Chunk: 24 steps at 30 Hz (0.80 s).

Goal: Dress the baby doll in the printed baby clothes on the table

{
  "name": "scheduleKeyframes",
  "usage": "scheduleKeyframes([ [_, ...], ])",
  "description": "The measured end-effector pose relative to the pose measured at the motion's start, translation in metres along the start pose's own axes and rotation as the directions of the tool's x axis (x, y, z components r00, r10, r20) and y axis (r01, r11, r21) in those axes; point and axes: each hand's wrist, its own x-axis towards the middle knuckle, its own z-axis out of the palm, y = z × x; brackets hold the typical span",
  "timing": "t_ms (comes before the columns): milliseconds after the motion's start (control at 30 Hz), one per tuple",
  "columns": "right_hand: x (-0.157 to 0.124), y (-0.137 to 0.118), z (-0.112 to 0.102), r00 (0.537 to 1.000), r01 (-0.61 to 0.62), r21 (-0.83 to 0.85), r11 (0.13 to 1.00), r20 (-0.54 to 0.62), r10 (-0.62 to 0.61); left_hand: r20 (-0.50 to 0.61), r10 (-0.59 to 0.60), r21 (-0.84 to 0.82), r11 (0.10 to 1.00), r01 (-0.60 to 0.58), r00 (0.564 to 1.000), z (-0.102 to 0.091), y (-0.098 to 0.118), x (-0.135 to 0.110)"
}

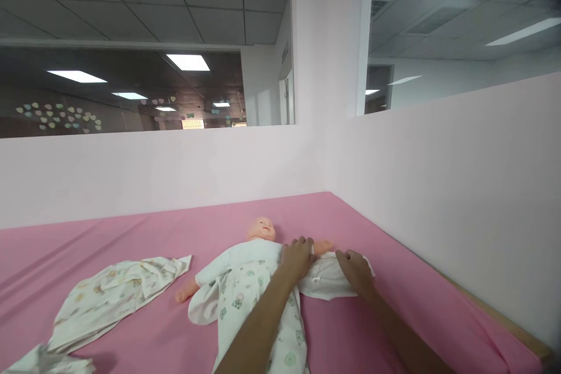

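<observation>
A baby doll (261, 229) lies on its back on the pink sheet (131, 239), dressed in a white printed garment (245, 298). My left hand (297, 258) rests on the doll's shoulder and upper arm, fingers curled over the cloth. My right hand (356, 272) presses and grips the garment's loose sleeve (326, 280) beside the doll's outstretched arm. The doll's bare hand (324, 245) pokes out just beyond my left fingers. Its other hand (183, 293) shows at the lower left of the body.
A second crumpled printed garment (118, 295) lies on the sheet to the left, and another bit of cloth (48, 360) sits at the bottom left corner. Pale pink partition walls (438, 198) border the surface at the back and right.
</observation>
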Motion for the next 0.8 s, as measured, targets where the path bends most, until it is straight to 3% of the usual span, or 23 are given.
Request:
scheduleKeyframes([
  [167,-0.013,-0.004,0.004,0.995,0.084,-0.068,0.994,0.06,-0.08,0.051,-0.043,-0.025,0.999,0.044,0.998,0.002,0.004,0.001],
  [300,-0.02,-0.005,0.006,0.986,0.161,-0.122,0.979,0.065,-0.154,0.101,-0.036,-0.066,0.997,0.042,0.994,-0.011,0.0,-0.003],
  [400,-0.021,-0.003,0.006,0.982,0.186,-0.132,0.974,0.039,-0.182,0.088,-0.033,-0.103,0.994,0.042,0.996,-0.031,-0.016,-0.018],
  [500,-0.022,-0.001,0.008,0.964,0.251,-0.145,0.957,-0.048,-0.26,-0.029,-0.123,-0.105,0.987,0.119,0.992,-0.049,-0.043,-0.052],
  [533,-0.023,-0.001,0.008,0.95,0.283,-0.159,0.946,-0.09,-0.3,-0.088,-0.186,-0.099,0.979,0.178,0.979,-0.052,-0.052,-0.067],
  [633,-0.032,-0.007,0.008,0.881,0.391,-0.176,0.903,-0.212,-0.423,-0.208,-0.443,-0.155,0.895,0.418,0.872,-0.056,-0.078,-0.114],
  [733,-0.048,-0.024,0.006,0.792,0.489,-0.129,0.863,-0.349,-0.501,-0.12,-0.616,-0.309,0.768,0.561,0.778,-0.052,-0.096,-0.149],
  [800,-0.06,-0.042,0.007,0.785,0.526,-0.013,0.85,-0.377,-0.492,0.009,-0.659,-0.483,0.655,0.581,0.752,-0.047,-0.103,-0.16],
])
